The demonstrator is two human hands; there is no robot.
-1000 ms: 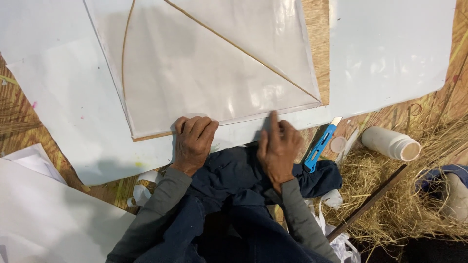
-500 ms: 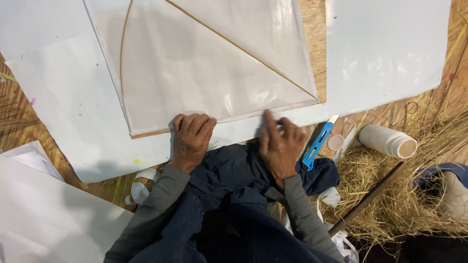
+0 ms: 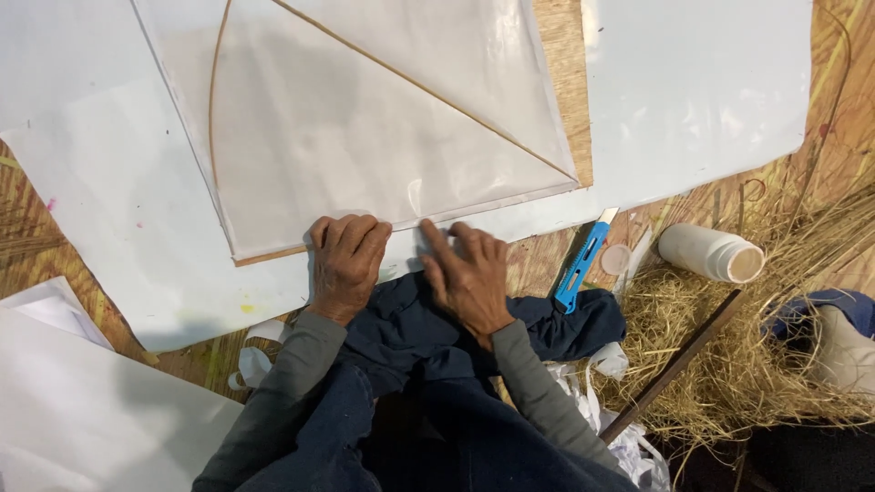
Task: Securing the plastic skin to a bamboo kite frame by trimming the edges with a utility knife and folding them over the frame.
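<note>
Both hands lie side by side on the near edge of the kite [image 3: 365, 137], a translucent sheet stretched over thin sticks: one stick runs diagonally across it, another curves along its left side. The kite lies flat on a large white sheet [image 3: 693, 100] spread over the woven mat floor [image 3: 27, 228].

Left hand [image 3: 344, 264]: palm down, fingers curled and bunched, knuckles forward, pressing on the kite's lower edge where a wooden strip shows. It grips nothing that can be seen.

Right hand [image 3: 469, 273]: palm down, fingers loosely spread, index finger stretched forward to the folded border of the kite. It holds nothing.

A dark blue cloth [image 3: 419, 328] lies bunched under and behind the wrists, touching both forearms. Grey sleeves cover the arms.

Right of the right hand, near but apart from it, a blue cutter [image 3: 581, 262] lies on the mat with its blade end pointing away from the person. Just beyond it sits a small round lid [image 3: 616, 259], then a white bottle [image 3: 709, 252] on its side, mouth open to the right. Dry straw [image 3: 729, 364] is heaped at lower right, with a dark stick [image 3: 674, 364] lying across it. More white sheets [image 3: 82, 419] lie at lower left.
</note>
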